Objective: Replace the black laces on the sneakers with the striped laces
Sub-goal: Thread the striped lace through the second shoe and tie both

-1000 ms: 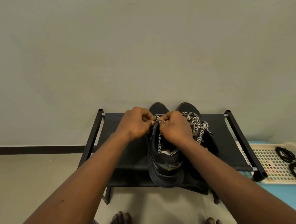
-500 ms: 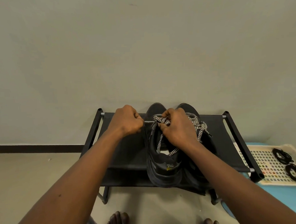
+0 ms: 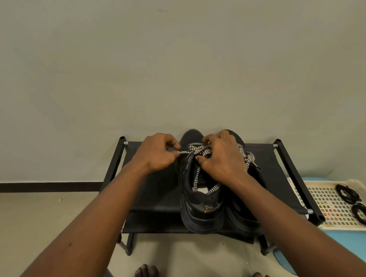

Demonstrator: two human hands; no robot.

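Both bare forearms are reaching forward and converging, wrists held level. The left hand [image 3: 157, 153] is pinching one end of the striped lace [image 3: 197, 148] between thumb and curled forefinger, knuckles up. The right hand [image 3: 223, 159] is gripping the same lace, fingers curled over it and thumb pointing left.

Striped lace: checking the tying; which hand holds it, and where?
Both: left hand pinches a lace strand at the sneaker's left side; right hand grips the crossing at its top.
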